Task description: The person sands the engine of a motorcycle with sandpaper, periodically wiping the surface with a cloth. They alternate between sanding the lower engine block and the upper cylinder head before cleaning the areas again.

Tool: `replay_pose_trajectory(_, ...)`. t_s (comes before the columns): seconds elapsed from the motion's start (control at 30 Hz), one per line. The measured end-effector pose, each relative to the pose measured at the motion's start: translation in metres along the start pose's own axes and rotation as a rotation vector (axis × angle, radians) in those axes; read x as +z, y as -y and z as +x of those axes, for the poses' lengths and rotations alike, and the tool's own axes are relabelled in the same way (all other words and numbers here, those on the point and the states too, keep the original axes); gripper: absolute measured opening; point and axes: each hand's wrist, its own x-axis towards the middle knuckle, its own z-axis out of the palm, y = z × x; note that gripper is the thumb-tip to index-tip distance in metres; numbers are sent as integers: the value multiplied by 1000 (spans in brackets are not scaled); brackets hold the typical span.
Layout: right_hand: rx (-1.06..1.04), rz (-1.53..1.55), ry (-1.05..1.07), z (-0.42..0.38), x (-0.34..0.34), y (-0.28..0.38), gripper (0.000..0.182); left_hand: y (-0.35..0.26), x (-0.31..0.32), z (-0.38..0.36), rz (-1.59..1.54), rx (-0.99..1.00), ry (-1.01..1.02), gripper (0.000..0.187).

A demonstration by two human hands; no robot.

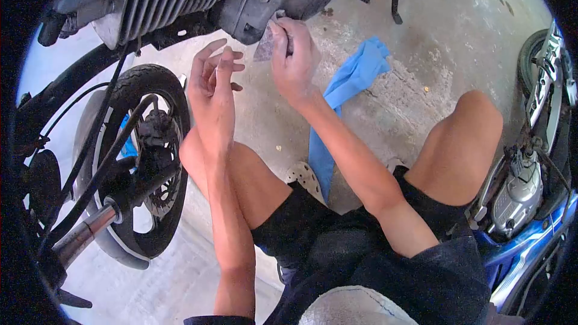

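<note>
A small grey, speckled piece of sandpaper (263, 50) is pinched in my right hand (294, 60), its corner sticking out left of the fingers. The fingers are right at the lower edge of a dark grey engine casing (256, 6) on a motorcycle, and the fingertips look dusty. To the left, my left hand (212, 84) is raised under the engine with nothing in it, its fingers apart and slightly curled. Finned metal of the engine cylinder (159, 3) is above that hand.
A front wheel (123, 162) with a brake disc stands at left. On the concrete floor (415, 42), a blue cloth (355, 72) trails down between my legs, near a beige perforated shoe (306, 179). Another motorcycle with a silver engine cover (516, 201) is close at right.
</note>
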Motion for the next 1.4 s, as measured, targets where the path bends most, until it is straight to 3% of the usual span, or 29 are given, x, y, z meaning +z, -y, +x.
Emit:
replay_pose_trajectory(0.43,-45,1,17,-7,1,-3,21,2,4,7,1,-27,-15,31)
replay_pose_trajectory(0.57,25,-21,44,-18,-1,-2,22,4,4,7,11,-28,-13,30)
replay_pose_trajectory(0.83,-68,-10,37,-5,-1,-2,25,9,-1,15,-1,-37,-42,32)
replay_pose_trajectory(0.93,-1,-66,22,-8,1,1,15,8,-1,15,-15,-79,-55,31)
replay_pose_trajectory(1.17,-58,-6,-6,-4,4,-1,22,10,-5,12,22,-60,-47,33)
replay_pose_trajectory(1.23,49,-62,11,4,-1,12,19,7,-4,13,-1,-59,-48,32)
replay_pose_trajectory(1.4,-7,-52,-10,-2,4,2,15,8,-5,16,-31,-53,-71,33)
